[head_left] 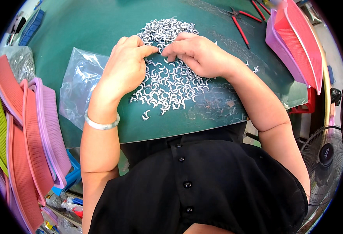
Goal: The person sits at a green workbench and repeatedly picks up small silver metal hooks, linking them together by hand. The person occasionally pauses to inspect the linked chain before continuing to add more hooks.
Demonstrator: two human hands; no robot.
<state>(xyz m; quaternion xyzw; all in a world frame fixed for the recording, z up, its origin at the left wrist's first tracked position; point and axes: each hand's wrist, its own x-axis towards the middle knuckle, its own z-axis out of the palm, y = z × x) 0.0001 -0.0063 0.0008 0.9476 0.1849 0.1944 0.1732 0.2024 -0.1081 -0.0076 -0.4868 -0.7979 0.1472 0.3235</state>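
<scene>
Small silver crescent-shaped metal pieces [167, 87] lie spread in front of me on a green tabletop [214, 134], with a denser heap [167, 29] of them behind. My left hand [126, 64] rests at the left edge between heap and spread. Its index finger stretches to the right over a few pieces, and its thumb is mostly hidden. My right hand [198, 54] is opposite, its bent fingertips close together low among the pieces. Whatever is between those tips is too small to make out. The two hands' fingertips are close but apart. A pale bangle circles my left wrist.
A clear plastic bag [80, 84] lies left of the pieces. Stacked pink, purple and green mesh baskets [31, 132] stand at the left; pink and purple baskets [292, 43] at the right. Red-handled pliers [240, 31] lie at the back right. A fan [325, 156] stands lower right.
</scene>
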